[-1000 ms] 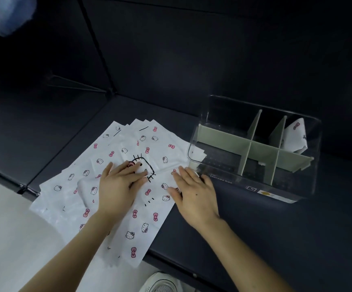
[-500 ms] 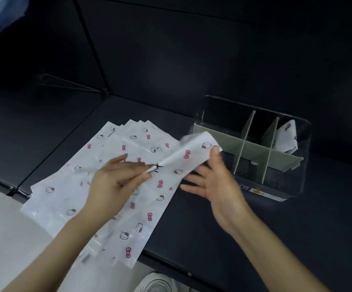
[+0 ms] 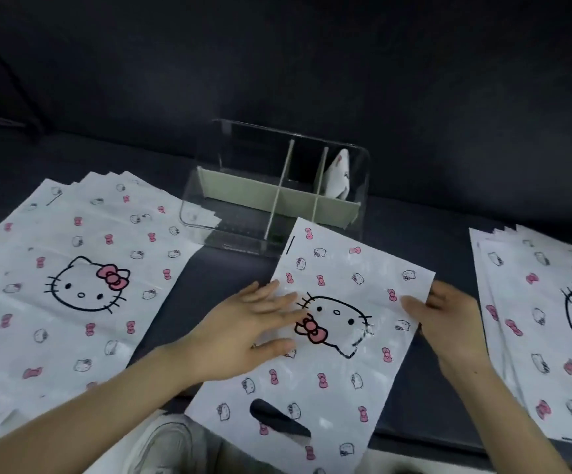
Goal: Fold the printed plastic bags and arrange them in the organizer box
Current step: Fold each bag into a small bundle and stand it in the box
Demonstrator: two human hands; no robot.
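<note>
One printed bag (image 3: 332, 381) lies flat on the bench (image 3: 229, 268) just in front of the organizer box (image 3: 202, 213), handle cut-out toward the person. The left hand (image 3: 243, 333) rests on it, grip apart with fingers straight; the right hand (image 3: 448, 323) has its grip clamped on the bag's right edge, thumb on top. Judged thin, light, limp, slick film — likely to slide and spring open, so pin the middle, take hold at edges or corners, crease firmly.

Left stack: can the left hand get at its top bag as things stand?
Probably yes. The left hand lies flat on the middle bag, gripping nothing, and the left stack lies uncovered just beside it.
</note>
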